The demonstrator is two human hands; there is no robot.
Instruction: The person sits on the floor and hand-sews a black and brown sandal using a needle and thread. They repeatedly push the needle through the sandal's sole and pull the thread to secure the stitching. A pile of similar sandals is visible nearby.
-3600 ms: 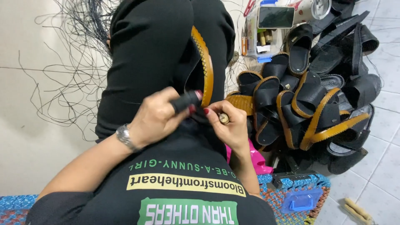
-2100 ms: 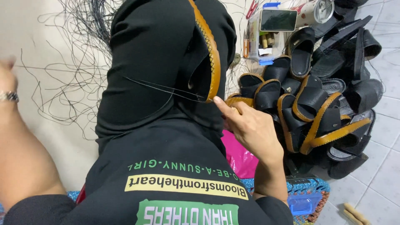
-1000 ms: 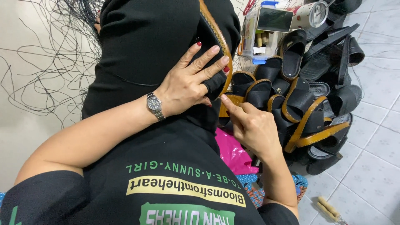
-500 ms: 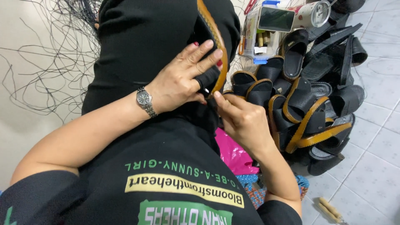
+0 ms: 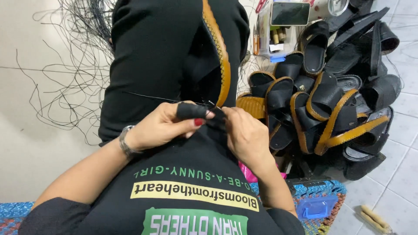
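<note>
A black sandal with a tan stitched edge (image 5: 221,61) stands upright between my knees in black trousers. My left hand (image 5: 167,126) wears a wristwatch and a black guard on the forefinger. Its fingertips pinch at a small needle (image 5: 210,103) by the sandal's lower end. A thin black thread (image 5: 148,96) runs from there leftward across my thigh. My right hand (image 5: 246,135) grips the sandal's lower end, touching the left fingertips. The exact hold on the needle is partly hidden.
A heap of black and tan sandals (image 5: 335,100) lies on the tiled floor to the right. Behind it stand a clear box of tools (image 5: 271,37) and a phone (image 5: 290,13). Loose black threads (image 5: 65,65) spread at left. A small blue box (image 5: 316,207) sits on a woven mat.
My left hand swung far out left pulling thread, then came back flat onto the sandal. Now it has slid down and pinches at the lower end beside my right hand.
</note>
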